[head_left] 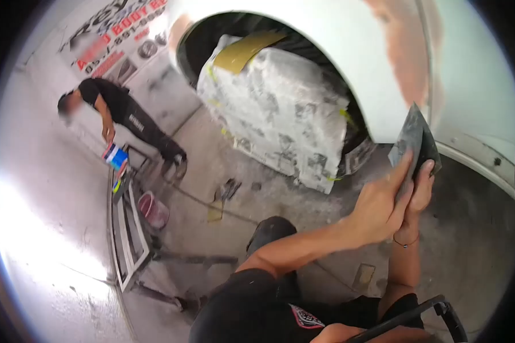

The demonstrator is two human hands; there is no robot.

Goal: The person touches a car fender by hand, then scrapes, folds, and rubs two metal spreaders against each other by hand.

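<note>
A folded dark grey sheet of sandpaper [409,134] is between my two hands, its pointed corner upward. My left hand [380,208] reaches in from the left, with fingers pressed along the near face of the sheet. On the sheet's right side, my right hand [421,194] grips the lower edge with its thumb on top; a thin bracelet circles that wrist. Just behind the sheet is the white car fender [349,63], with a bare pinkish-tan patch [409,51]. Printed masking paper [280,108] covers the wheel, and a gold-coloured sheet [249,50] lies on top.
A co-worker [126,114] bends over a blue-labelled can [115,155] at the left. Close by are a metal stand [129,240] and a pinkish bucket [153,210]. Scraps, including a tan piece [364,277], lie on the concrete floor [326,268]. A bannered wall [149,91] stands behind.
</note>
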